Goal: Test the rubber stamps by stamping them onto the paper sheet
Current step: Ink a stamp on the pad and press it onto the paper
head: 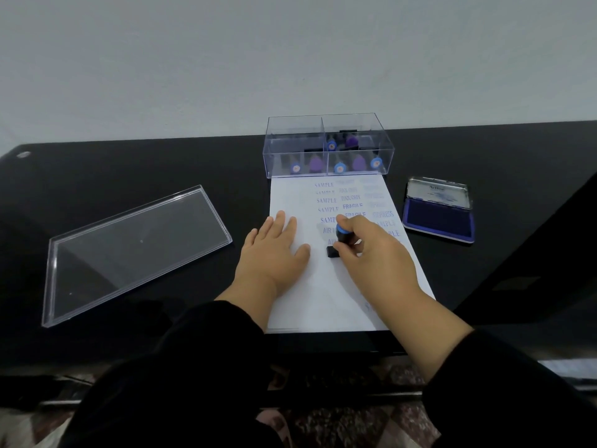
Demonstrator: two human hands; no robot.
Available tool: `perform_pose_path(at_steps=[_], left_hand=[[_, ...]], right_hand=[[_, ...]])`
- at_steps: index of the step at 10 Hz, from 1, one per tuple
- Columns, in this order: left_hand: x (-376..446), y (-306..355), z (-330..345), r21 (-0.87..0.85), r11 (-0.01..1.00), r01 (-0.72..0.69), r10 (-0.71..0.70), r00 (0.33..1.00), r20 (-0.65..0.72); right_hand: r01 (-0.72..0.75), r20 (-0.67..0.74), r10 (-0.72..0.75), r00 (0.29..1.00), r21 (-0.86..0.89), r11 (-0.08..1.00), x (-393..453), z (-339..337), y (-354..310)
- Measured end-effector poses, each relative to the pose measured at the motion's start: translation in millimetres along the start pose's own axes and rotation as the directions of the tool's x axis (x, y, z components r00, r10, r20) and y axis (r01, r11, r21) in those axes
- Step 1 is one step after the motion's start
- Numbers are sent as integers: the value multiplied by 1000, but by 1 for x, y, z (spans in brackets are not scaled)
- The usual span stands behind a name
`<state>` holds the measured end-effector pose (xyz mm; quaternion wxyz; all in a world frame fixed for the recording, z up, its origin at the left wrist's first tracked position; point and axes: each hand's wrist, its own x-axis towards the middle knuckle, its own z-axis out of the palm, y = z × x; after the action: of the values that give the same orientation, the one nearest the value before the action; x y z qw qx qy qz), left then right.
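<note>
On the paper sheet (326, 292), the right hand (371, 253) grips a stamp (339, 240), apparently pressing it down, while the left hand (274, 250) lies flat with straight fingers.

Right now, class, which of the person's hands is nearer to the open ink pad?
Right. The right hand grips a stamp on the paper, just left of the ink pad. The left hand lies flat farther left.
</note>
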<state>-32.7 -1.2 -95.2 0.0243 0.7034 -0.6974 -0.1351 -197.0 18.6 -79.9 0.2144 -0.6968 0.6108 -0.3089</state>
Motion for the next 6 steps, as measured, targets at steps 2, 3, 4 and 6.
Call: perform_pose_path(at_steps=[2, 3, 4, 6], left_hand=[[-1, 1, -1, 3, 1000, 0, 0, 1000, 4], [-1, 0, -1, 2, 1000, 0, 0, 1000, 1], [-1, 0, -1, -10, 1000, -1, 1, 1000, 1], [-1, 0, 1, -31, 1000, 4, -5, 1000, -15]], right_hand=[[16, -11, -16, 1000, -5, 1000, -1, 0, -1], [25, -4, -25, 1000, 1, 1000, 0, 0, 0], [2, -26, 0, 1000, 87, 996, 3, -7, 0], [-24, -151, 80, 985, 339, 940, 14, -31, 5]])
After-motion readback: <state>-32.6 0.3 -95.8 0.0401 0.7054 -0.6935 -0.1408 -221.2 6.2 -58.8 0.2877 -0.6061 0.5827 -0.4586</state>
